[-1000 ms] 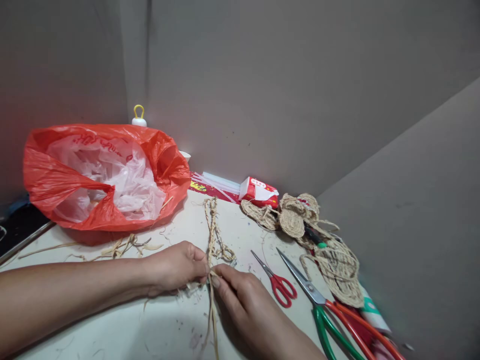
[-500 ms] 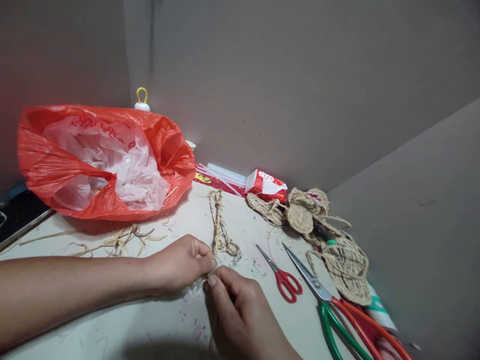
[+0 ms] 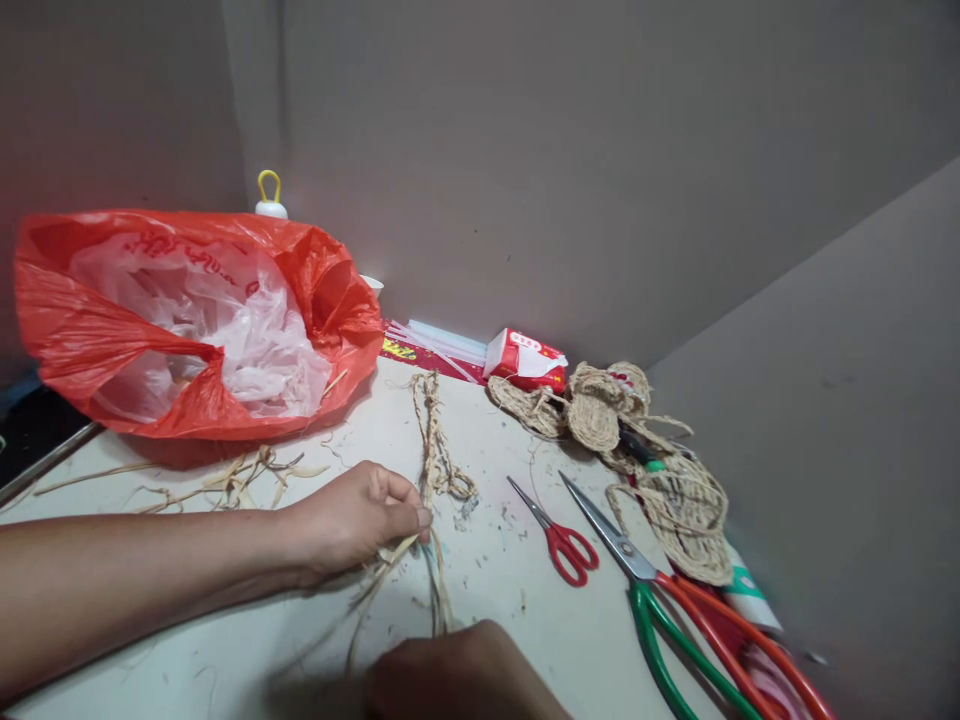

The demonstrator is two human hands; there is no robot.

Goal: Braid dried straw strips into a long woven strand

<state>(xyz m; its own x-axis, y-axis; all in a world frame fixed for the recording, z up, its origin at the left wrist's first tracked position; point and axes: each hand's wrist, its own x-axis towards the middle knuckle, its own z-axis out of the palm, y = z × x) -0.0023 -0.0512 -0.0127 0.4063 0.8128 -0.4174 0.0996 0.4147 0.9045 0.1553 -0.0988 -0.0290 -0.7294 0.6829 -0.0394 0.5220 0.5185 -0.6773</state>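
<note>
My left hand [image 3: 367, 520] pinches a thin braided straw cord between thumb and fingertips. The finished braid [image 3: 431, 440] runs up the table from my fingers, with a small loop curling to its right. Below the pinch, loose straw strands [image 3: 437, 580] fan out downward, some to the left and some toward my right hand [image 3: 465, 675]. That hand is low in the view, dark and smeared, curled in a closed shape where the strands meet it; its fingertips are hidden. Small red scissors [image 3: 566, 550] and large shears with green and orange handles [image 3: 637, 570] lie to the right.
A red plastic bag [image 3: 330, 300] with white plastic inside stands at the back left. Loose straw pieces [image 3: 240, 480] lie before it. Along the right are a red tissue pack [image 3: 529, 362] and coiled woven straw pieces [image 3: 675, 510]. Grey walls close off the back and right.
My right hand has moved down and away from my left, and loose strands now show between them. My left hand keeps its pinch. The whole view has shifted slightly.
</note>
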